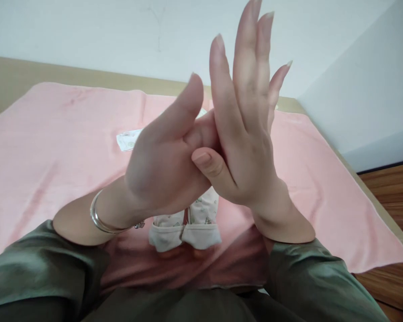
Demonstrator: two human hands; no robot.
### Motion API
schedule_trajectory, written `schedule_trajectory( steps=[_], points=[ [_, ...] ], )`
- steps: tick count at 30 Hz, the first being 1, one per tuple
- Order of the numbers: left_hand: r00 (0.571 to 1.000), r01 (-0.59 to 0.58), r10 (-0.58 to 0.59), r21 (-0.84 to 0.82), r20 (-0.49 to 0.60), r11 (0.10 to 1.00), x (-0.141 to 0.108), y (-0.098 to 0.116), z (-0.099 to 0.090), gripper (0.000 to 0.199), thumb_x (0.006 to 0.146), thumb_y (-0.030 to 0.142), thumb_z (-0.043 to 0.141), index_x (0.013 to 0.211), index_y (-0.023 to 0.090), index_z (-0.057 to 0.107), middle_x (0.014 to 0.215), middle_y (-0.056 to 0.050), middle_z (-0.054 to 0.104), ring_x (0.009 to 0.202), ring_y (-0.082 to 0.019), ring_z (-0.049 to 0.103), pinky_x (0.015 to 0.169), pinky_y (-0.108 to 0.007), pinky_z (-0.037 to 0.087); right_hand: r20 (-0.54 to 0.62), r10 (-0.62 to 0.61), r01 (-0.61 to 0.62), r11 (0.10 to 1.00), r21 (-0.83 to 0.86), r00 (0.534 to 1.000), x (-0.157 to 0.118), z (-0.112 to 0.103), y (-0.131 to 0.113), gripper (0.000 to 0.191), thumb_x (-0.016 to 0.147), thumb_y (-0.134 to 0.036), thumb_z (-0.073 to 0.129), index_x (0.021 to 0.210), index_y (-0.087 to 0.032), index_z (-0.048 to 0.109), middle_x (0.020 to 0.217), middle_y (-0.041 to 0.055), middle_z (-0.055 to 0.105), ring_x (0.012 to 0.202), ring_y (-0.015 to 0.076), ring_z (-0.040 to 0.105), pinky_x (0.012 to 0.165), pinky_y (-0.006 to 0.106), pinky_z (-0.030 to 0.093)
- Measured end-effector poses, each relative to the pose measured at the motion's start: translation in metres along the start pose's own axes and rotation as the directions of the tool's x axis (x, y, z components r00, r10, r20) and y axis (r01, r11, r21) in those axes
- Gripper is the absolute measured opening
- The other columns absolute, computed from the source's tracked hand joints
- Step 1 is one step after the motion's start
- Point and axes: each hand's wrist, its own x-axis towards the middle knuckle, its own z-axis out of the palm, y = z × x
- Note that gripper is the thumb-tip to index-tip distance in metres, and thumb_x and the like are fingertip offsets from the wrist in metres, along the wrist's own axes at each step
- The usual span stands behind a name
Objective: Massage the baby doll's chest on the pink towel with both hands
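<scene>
My left hand [164,161], with a silver bracelet [99,214] on its wrist, is raised with its palm facing me and its thumb stretched up. Its other fingers are mostly hidden behind my right hand [245,134]. That hand presses against it, fingers long and spread upward, thumb lying across the left palm. No object shows between them. Below and behind the hands lies a small white printed garment [201,210] with two legs and turned-up cuffs. The hands hide its upper part. Something skin-coloured shows faintly under the cuffs.
A pink blanket [70,134] covers most of a beige surface [6,76]. On the left of the hands lies a pale printed piece [126,140], partly covered. A white wall [87,31] stands behind, and brown wood [389,188] shows at the right.
</scene>
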Motion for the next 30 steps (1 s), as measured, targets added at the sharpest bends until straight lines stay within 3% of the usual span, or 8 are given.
schedule_trajectory(
  steps=[3,7,10,13,16,21,26,30],
  points=[
    [0.984,0.141,-0.118,-0.176,0.133,0.974,0.003,0.006,-0.003,0.064,0.109,0.054,0.013,0.126,0.022,0.065,0.127,-0.003,0.073,0.163,-0.033,0.015,0.126,-0.058,0.041,-0.005,0.02,-0.02,1.0,0.017,1.0,0.0,0.008,0.003,0.092,0.103,-0.065,-0.006,0.163,-0.007,0.032,0.173,0.0207,0.025,0.165,0.0367,0.012,0.134,0.062,0.006],
    [0.989,0.142,-0.127,-0.243,0.077,0.96,0.01,0.005,0.0,0.075,0.109,0.048,-0.005,0.134,0.019,0.06,0.123,-0.002,0.072,0.16,-0.035,0.026,0.121,-0.064,0.044,0.013,0.028,-0.029,0.999,0.039,1.0,0.002,0.017,0.007,0.093,0.101,-0.067,-0.008,0.163,-0.01,0.031,0.174,0.0189,0.025,0.166,0.0354,0.01,0.134,0.062,0.003],
    [0.962,0.217,-0.147,-0.321,0.229,0.922,0.014,0.004,0.003,0.091,0.104,0.048,-0.022,0.139,0.017,0.056,0.128,-0.005,0.071,0.157,-0.037,0.031,0.119,-0.066,0.045,0.044,0.018,-0.021,0.998,0.065,0.999,0.001,0.019,0.011,0.098,0.099,-0.068,-0.012,0.163,-0.007,0.03,0.174,0.0224,0.023,0.166,0.0371,0.009,0.133,0.066,0.004],
    [0.928,0.283,-0.156,-0.372,0.337,0.884,0.015,0.003,0.004,0.096,0.1,0.052,-0.026,0.142,0.018,0.054,0.129,-0.006,0.073,0.156,-0.035,0.037,0.12,-0.064,0.046,0.089,0.047,-0.055,0.994,0.092,0.995,0.0,0.021,0.014,0.092,0.101,-0.07,-0.007,0.163,-0.013,0.03,0.175,0.0161,0.024,0.166,0.0348,0.006,0.133,0.066,0.006],
    [0.944,0.252,-0.145,-0.366,0.295,0.896,0.017,0.001,0.003,0.089,0.103,0.052,-0.02,0.146,0.02,0.05,0.128,-0.005,0.075,0.156,-0.032,0.039,0.123,-0.06,0.045,0.094,0.045,-0.057,0.989,0.134,0.995,-0.001,0.022,0.014,0.088,0.103,-0.069,-0.003,0.163,-0.014,0.03,0.176,0.0136,0.022,0.166,0.0346,0.005,0.133,0.068,0.007],
    [0.994,0.093,-0.082,-0.161,0.077,0.982,0.019,-0.003,0.002,0.067,0.11,0.044,0.003,0.143,0.02,0.056,0.123,-0.007,0.077,0.154,-0.03,0.045,0.122,-0.053,0.05,0.146,0.074,-0.107,0.966,0.234,0.987,-0.001,0.019,0.017,0.066,0.108,-0.061,0.025,0.162,-0.025,0.033,0.175,0.0069,0.028,0.166,0.0347,0.007,0.134,0.066,0.008],
    [0.991,0.071,-0.079,-0.075,-0.106,0.995,0.021,-0.005,0.003,0.055,0.109,0.047,0.022,0.129,0.021,0.066,0.118,-0.006,0.077,0.155,-0.031,0.042,0.121,-0.053,0.05,0.123,0.08,-0.107,0.966,0.236,0.989,-0.001,0.021,0.015,0.067,0.108,-0.061,0.023,0.162,-0.023,0.034,0.173,0.0084,0.031,0.165,0.0369,0.012,0.132,0.072,-0.001],
    [0.962,0.273,-0.266,-0.208,0.062,0.939,0.027,0.004,-0.004,0.082,0.104,0.058,-0.003,0.138,0.022,0.062,0.126,-0.01,0.073,0.155,-0.033,0.044,0.116,-0.058,0.053,0.135,-0.003,-0.023,0.982,0.186,0.991,-0.006,0.024,-0.004,0.087,0.106,-0.064,0.013,0.162,0.001,0.026,0.173,0.0251,0.022,0.165,0.035,0.008,0.136,0.059,-0.001]
  ],
)
